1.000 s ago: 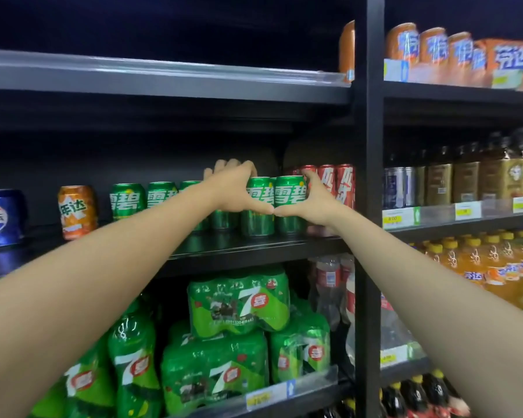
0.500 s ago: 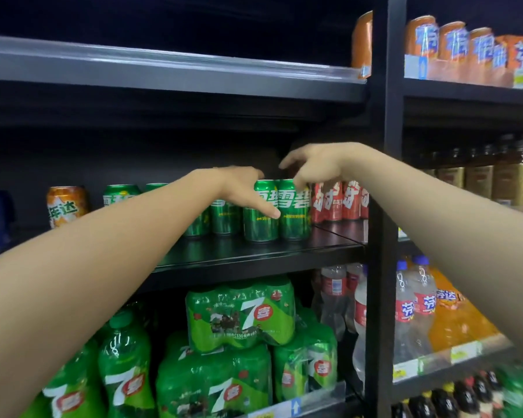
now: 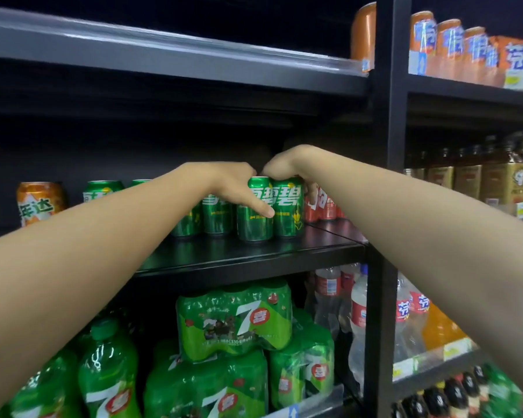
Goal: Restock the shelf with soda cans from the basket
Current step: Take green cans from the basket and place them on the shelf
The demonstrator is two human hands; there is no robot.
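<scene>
A row of green soda cans stands on the black middle shelf point(image 3: 254, 251). My left hand point(image 3: 233, 185) wraps the front green can point(image 3: 252, 224), with the thumb across its label and the fingers hidden behind it. My right hand point(image 3: 287, 164) is curled over the top of the neighbouring green can point(image 3: 289, 215), which touches the first. More green cans point(image 3: 103, 191) stand further left behind my left forearm. The basket is out of view.
Red cans point(image 3: 320, 206) stand just right of the green ones, and an orange can point(image 3: 40, 203) is at the far left. A black upright post point(image 3: 390, 131) borders the bay. Green bottle packs point(image 3: 233, 321) fill the shelf below. The upper shelf edge point(image 3: 163, 52) hangs overhead.
My right hand left the side of the green can, rose, then came down curled over its top. My left hand stayed on the front can, which sits nearer the red cans.
</scene>
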